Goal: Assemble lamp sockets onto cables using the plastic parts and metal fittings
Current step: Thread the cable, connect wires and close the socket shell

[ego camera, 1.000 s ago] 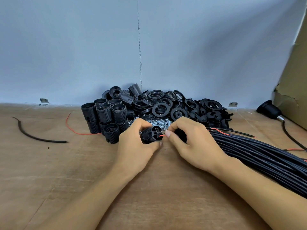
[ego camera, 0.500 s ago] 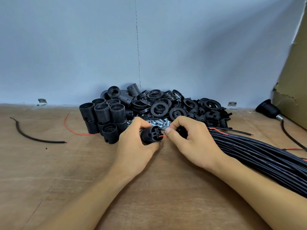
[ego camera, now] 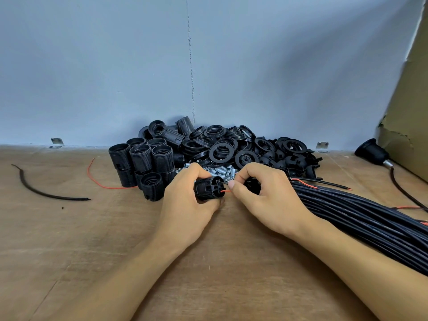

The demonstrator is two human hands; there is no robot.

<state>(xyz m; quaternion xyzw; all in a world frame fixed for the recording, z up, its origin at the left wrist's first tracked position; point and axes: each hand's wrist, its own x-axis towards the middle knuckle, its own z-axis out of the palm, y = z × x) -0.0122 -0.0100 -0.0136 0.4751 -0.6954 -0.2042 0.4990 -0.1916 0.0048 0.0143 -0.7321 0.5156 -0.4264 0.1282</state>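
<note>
My left hand [ego camera: 185, 205] grips a black threaded lamp socket [ego camera: 208, 187] lying on its side, its terminal end facing right. My right hand [ego camera: 264, 195] pinches thin wires at that end; a red wire [ego camera: 225, 191] and a black one run from my fingertips into the socket. A dark part sits partly hidden inside my right palm. Small silver metal fittings [ego camera: 220, 170] lie in a heap just behind my hands. A thick bundle of black cables [ego camera: 361, 214] runs off to the right under my right forearm.
Upright black socket bodies [ego camera: 143, 163] stand left of the hands, with a pile of black rings and caps [ego camera: 243, 147] behind. A loose red wire [ego camera: 102, 181] and a black cable scrap [ego camera: 41, 191] lie left. An assembled socket on a cable [ego camera: 372, 150] sits by a cardboard box [ego camera: 407, 126].
My right hand's fingertips have shifted slightly at the socket's end, and the red wire now shows more clearly between thumb and socket. The left hand keeps its grip.
</note>
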